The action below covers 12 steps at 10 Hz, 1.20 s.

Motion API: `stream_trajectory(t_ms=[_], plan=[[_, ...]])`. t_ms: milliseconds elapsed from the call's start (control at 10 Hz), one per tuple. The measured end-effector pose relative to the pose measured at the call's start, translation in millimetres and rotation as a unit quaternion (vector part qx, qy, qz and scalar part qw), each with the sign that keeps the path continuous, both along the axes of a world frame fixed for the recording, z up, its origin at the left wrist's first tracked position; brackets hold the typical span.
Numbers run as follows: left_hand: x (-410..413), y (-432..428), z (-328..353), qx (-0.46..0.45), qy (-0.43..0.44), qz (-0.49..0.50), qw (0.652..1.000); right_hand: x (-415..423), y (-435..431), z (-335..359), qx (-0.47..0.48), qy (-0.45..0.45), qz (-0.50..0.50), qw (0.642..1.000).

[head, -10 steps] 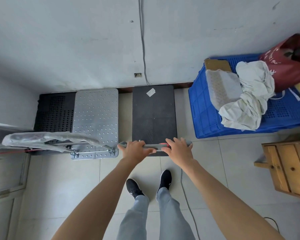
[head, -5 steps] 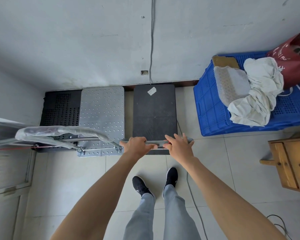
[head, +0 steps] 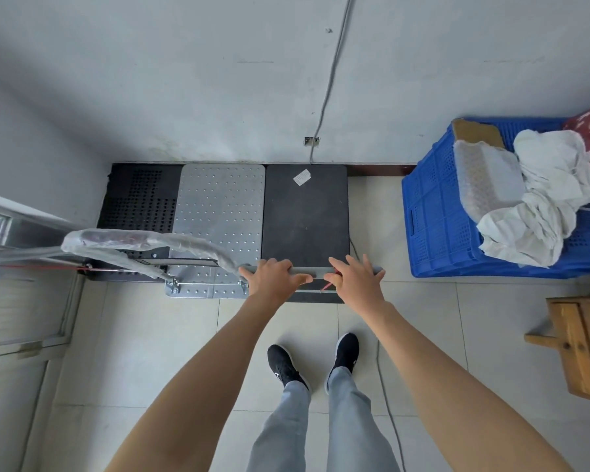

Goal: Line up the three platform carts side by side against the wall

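Three platform carts stand side by side with their far ends at the wall [head: 218, 97]: a black perforated cart [head: 137, 195] on the left, a silver dimpled cart [head: 220, 206] in the middle, a dark flat cart [head: 305, 219] with a white label on the right. The dark cart now touches the silver one. My left hand [head: 273, 275] grips the dark cart's grey handle bar [head: 315, 271]. My right hand [head: 356, 279] rests on the same bar with its fingers spread and straight. The plastic-wrapped handle [head: 133, 241] of the silver cart arches over the left two decks.
A blue plastic crate [head: 436, 212] with white cloth and wrapped packages stands to the right of the carts. A wooden cabinet [head: 579, 342] is at the right edge. A metal door frame [head: 21, 301] lies left. A cable [head: 384, 386] runs over the floor tiles by my feet.
The dark cart has shifted left, closing the gap to the silver cart. My right hand's fingers have opened out over the bar.
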<state>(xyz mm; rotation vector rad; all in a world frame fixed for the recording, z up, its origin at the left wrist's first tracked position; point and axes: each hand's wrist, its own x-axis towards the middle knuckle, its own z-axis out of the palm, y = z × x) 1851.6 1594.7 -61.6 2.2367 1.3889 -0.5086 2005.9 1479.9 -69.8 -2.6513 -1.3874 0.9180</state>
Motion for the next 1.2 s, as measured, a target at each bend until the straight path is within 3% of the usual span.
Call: stream_trajectory(t_ms=[600, 900, 1100, 1200], plan=[[-22, -5, -21, 0.073, -0.069, -0.067, 0.993, 1, 7, -11, -0.007, -0.011, -0.001, 1.0], [-6, 11, -17, 0.045, -0.025, -0.075, 0.996, 8, 20, -5, -0.012, 0.018, -0.022, 1.0], [-15, -1, 4, -0.034, -0.004, -0.042, 0.999, 4, 8, 12, -0.087, 0.071, -0.015, 0.994], [-13, -14, 23, -0.032, -0.032, -0.033, 0.998, 3, 6, 29, -0.082, 0.048, 0.017, 0.995]])
